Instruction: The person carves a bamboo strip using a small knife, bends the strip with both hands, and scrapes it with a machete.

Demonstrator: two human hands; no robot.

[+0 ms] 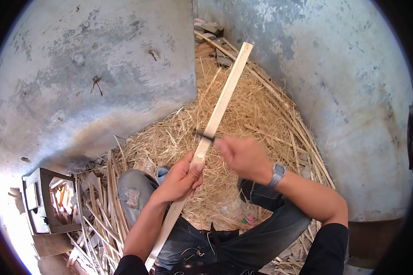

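A long, pale wooden strip (221,101) runs diagonally from my lap up and away, its far end raised over the straw-like shavings. My left hand (182,178) is wrapped round its lower middle, with the thumb on top. Just beyond that, my right hand (244,156) is closed on a narrow, dark, blade-like tool (205,135) that crosses the strip's face. Motion blurs the tool and the right fingers, so its exact kind and grip are unclear. A lighter, rough patch shows on the strip between the two hands.
Thin curled shavings (261,107) cover the floor between my legs. Split strips (109,201) are piled at the left, and long ones (314,146) lie along the right wall (348,82). A dark open-framed box (43,197) stands at lower left. Bricks or blocks (209,30) sit in the far corner.
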